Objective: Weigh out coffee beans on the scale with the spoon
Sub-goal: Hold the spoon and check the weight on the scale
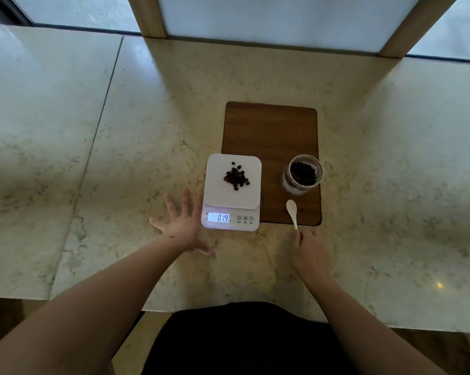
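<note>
A white digital scale (218, 194) stands on the marble counter, its lit display reading 019. A small heap of dark coffee beans (236, 176) lies on its platform. To the right an open glass jar (304, 174) holds more beans. My right hand (311, 255) grips the handle end of a white spoon (292, 211), whose empty bowl points away from me over the board's near edge. My left hand (181, 226) rests flat on the counter with fingers spread, just left of the scale.
A dark wooden board (269, 131) lies under the jar and behind the scale. The marble counter (120, 158) spreads wide on both sides, with a seam on the left. Wooden window posts (147, 14) rise at the back edge.
</note>
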`<state>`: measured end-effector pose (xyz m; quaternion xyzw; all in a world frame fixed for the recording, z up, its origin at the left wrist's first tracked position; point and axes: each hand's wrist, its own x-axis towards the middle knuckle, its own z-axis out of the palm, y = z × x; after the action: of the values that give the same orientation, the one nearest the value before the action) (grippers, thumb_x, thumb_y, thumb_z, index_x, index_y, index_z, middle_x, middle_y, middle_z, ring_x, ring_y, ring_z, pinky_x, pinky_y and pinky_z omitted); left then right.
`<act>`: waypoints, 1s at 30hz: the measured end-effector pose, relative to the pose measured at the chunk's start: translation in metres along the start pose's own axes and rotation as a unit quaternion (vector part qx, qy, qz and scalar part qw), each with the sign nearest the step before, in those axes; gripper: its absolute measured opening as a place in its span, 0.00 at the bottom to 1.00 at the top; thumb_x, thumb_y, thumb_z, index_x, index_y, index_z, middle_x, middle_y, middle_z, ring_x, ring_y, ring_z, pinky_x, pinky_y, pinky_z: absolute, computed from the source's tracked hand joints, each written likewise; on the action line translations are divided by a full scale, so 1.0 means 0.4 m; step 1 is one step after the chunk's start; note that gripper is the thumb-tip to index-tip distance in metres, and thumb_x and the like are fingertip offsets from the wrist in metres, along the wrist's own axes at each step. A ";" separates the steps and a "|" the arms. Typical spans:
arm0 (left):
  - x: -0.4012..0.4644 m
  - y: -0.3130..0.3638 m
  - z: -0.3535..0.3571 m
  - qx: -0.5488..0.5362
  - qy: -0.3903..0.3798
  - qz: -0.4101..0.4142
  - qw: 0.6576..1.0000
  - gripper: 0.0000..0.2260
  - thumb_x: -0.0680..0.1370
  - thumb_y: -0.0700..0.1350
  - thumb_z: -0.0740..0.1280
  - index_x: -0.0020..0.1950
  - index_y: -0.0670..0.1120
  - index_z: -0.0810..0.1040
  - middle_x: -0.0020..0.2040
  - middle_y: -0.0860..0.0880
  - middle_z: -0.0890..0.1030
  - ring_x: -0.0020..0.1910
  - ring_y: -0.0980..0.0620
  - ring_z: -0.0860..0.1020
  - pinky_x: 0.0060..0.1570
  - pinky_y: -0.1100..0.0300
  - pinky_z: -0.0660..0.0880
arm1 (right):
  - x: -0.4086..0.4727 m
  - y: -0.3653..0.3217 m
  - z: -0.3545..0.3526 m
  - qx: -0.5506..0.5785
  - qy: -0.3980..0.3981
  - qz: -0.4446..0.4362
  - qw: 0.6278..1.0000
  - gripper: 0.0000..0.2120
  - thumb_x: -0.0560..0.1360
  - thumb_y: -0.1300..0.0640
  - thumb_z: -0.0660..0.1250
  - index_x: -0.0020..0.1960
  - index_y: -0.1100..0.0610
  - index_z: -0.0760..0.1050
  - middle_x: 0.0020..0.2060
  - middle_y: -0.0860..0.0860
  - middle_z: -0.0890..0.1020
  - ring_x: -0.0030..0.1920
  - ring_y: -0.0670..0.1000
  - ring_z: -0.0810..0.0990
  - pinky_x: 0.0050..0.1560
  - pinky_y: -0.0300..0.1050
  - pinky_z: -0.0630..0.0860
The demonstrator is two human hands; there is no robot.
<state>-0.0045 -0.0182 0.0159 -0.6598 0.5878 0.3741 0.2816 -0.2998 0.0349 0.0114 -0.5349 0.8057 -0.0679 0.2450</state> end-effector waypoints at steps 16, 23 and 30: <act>0.000 -0.004 0.001 -0.002 0.010 0.008 1.000 0.73 0.58 0.73 0.78 0.73 0.59 0.18 0.73 0.49 0.16 0.68 0.34 0.16 0.62 0.13 0.43 | 0.033 0.018 -0.011 0.105 -0.050 0.090 0.989 0.11 0.80 0.49 0.64 0.43 0.52 0.80 0.35 0.48 0.81 0.36 0.49 0.80 0.34 0.43 0.70; 0.007 -0.007 0.005 -0.005 0.017 0.012 1.000 0.73 0.58 0.73 0.78 0.73 0.59 0.18 0.72 0.49 0.15 0.68 0.33 0.17 0.62 0.13 0.44 | 0.044 0.022 -0.014 0.085 -0.075 0.091 0.989 0.15 0.79 0.49 0.64 0.36 0.54 0.79 0.31 0.50 0.79 0.33 0.51 0.78 0.32 0.44 0.70; 0.010 -0.004 0.009 -0.003 0.027 0.011 1.000 0.72 0.59 0.72 0.78 0.74 0.58 0.19 0.73 0.49 0.16 0.69 0.33 0.17 0.63 0.13 0.45 | 0.042 0.017 -0.017 0.071 -0.077 0.103 0.989 0.15 0.79 0.47 0.64 0.39 0.56 0.78 0.31 0.50 0.78 0.33 0.52 0.79 0.30 0.43 0.68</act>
<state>-0.0032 -0.0174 0.0104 -0.6637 0.6013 0.3615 0.2595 -0.3138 0.0216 0.0095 -0.4342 0.8281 -0.0579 0.3498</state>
